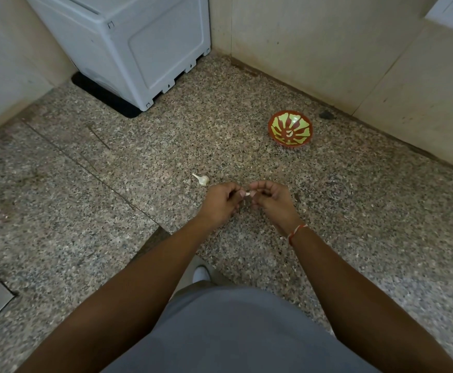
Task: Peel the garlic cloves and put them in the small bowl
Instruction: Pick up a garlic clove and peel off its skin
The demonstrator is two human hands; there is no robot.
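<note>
Both hands meet above a speckled stone bench (pixel 166 146). The left hand (pixel 220 201) and right hand (pixel 269 201) have fingers curled inward, fingertips facing each other, and each grip is closed on the same small white garlic clove (pixel 247 194), pinched between them. Only a sliver of the clove shows; whether its skin is on or off cannot be told.

A garlic bulb (pixel 202 179) with a short stem lies on the bench just beyond the left hand, apart from it. The small bowl (pixel 290 128), red with a yellow-green leaf pattern, sits well beyond the right hand, near the wall (pixel 327 49). One small pale piece lies at the bowl's bottom.

A thin red-and-white thread (pixel 296 230) circles the right wrist. A white plastic appliance (pixel 139 44) stands in the far left corner on a dark mat (pixel 104 98).
</note>
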